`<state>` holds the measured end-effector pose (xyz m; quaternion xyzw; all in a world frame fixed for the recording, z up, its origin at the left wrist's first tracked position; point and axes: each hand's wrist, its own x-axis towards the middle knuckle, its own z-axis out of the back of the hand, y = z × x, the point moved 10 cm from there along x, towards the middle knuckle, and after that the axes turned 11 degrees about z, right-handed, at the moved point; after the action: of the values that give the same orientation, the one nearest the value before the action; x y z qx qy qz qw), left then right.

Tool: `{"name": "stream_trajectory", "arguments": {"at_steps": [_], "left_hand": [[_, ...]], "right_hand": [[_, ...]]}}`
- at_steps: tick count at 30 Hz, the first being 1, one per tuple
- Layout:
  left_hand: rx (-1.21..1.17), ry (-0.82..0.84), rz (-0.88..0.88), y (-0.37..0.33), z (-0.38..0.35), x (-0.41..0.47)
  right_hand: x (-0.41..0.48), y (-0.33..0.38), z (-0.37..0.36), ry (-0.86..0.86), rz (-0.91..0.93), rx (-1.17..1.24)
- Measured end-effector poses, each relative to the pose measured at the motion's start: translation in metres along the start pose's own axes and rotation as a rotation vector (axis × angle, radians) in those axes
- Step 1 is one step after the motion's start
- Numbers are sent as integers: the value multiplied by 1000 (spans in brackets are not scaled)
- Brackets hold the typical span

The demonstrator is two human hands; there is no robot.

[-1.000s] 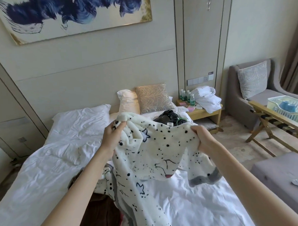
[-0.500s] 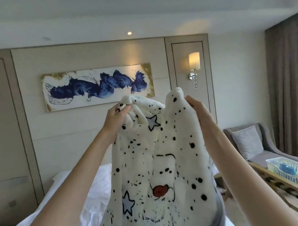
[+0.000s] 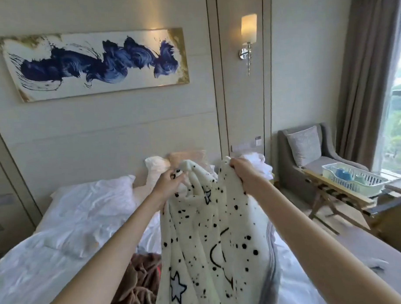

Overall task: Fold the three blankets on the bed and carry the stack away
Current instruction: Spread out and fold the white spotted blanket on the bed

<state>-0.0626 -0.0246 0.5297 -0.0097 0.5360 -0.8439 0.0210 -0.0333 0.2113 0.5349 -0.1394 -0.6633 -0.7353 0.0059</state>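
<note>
A white blanket with black spots and stars (image 3: pixel 211 238) hangs in front of me over the bed (image 3: pixel 68 236). My left hand (image 3: pixel 167 183) grips its top edge on the left. My right hand (image 3: pixel 243 173) grips the top edge on the right, and the cloth sags between the two. A brown blanket (image 3: pixel 140 283) lies crumpled on the white sheet below my left arm. Along the spotted blanket's right side a strip of grey cloth (image 3: pixel 271 283) shows; I cannot tell if it is a separate blanket.
White pillows (image 3: pixel 94 196) and a beige cushion (image 3: pixel 186 155) lie at the headboard. A grey armchair (image 3: pixel 308 157) stands at the right, with a wooden folding rack (image 3: pixel 337 192) carrying a pale basket (image 3: pixel 353 180). A grey bench (image 3: pixel 362 250) runs beside the bed.
Both hands raised the spotted blanket high half a second ago and have since come down to about pillow height. The view has tipped down, so the bed shows again.
</note>
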Motion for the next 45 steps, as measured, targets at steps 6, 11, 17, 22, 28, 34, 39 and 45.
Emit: {"name": "stream_trajectory", "arguments": {"at_steps": [6, 11, 17, 22, 28, 34, 39, 45], "left_hand": [[221, 127, 115, 136, -76, -6], [158, 91, 59, 155, -82, -7], [133, 223, -62, 144, -93, 0], [289, 143, -67, 172, -71, 13], [498, 48, 74, 226, -70, 16], [521, -6, 228, 279, -59, 10], [320, 108, 283, 296, -66, 13], [143, 25, 243, 246, -59, 41]], "right_hand": [[-34, -156, -33, 106, -147, -186], [-63, -213, -84, 513, -185, -281], [-56, -211, -125, 606, -103, -236], [-7, -202, -90, 320, -5, -340], [29, -189, -58, 87, 24, -366], [55, -196, -9, -150, -18, -291], [59, -222, 19, -264, -79, -326], [38, -255, 5, -98, -234, -346]]}}
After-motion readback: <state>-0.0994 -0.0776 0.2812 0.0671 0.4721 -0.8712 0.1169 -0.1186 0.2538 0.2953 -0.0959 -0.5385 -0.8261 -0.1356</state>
